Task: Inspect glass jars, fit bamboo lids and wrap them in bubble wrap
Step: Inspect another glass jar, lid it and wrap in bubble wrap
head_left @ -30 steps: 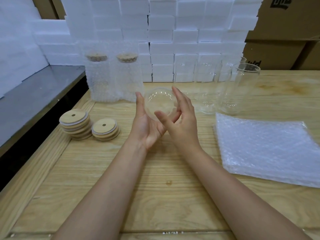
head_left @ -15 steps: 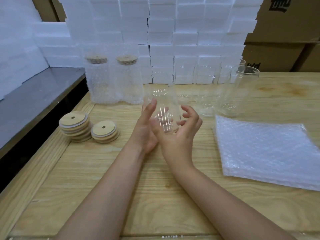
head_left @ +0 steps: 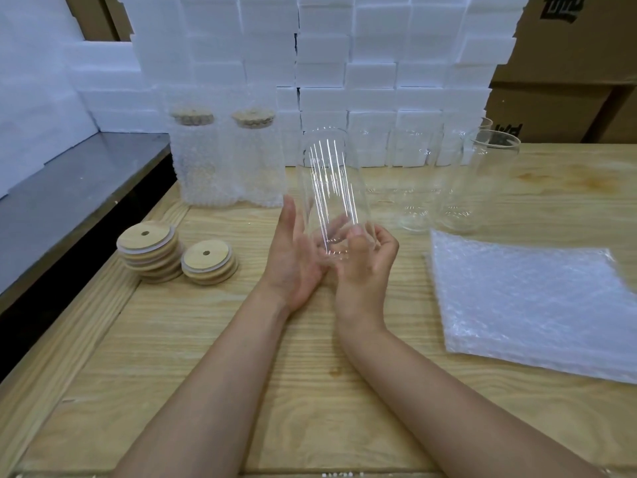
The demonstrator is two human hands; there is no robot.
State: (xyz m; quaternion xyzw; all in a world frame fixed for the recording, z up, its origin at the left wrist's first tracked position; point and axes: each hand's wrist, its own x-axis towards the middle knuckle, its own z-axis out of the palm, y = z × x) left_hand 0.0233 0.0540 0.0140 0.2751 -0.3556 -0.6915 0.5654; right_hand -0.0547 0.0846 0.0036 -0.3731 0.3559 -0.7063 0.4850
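A clear glass jar (head_left: 329,181) stands upright above the wooden table (head_left: 213,357), held at its base between both hands. My left hand (head_left: 293,260) cups its left side with the palm up, and my right hand (head_left: 365,267) curls around the bottom from the right. Two stacks of round bamboo lids (head_left: 150,248) (head_left: 208,265) lie to the left. A pile of bubble wrap sheets (head_left: 531,305) lies flat on the right. Two wrapped, lidded jars (head_left: 196,163) (head_left: 256,160) stand at the back left.
Several bare glass jars (head_left: 482,181) stand at the back right, one close behind the held jar. White foam blocks (head_left: 344,63) are stacked along the back, cardboard boxes (head_left: 572,63) behind them on the right. A dark metal shelf (head_left: 69,198) runs along the left.
The jar was tipped with its mouth or base toward me; both hands have turned it upright and shifted their grip down to its base.
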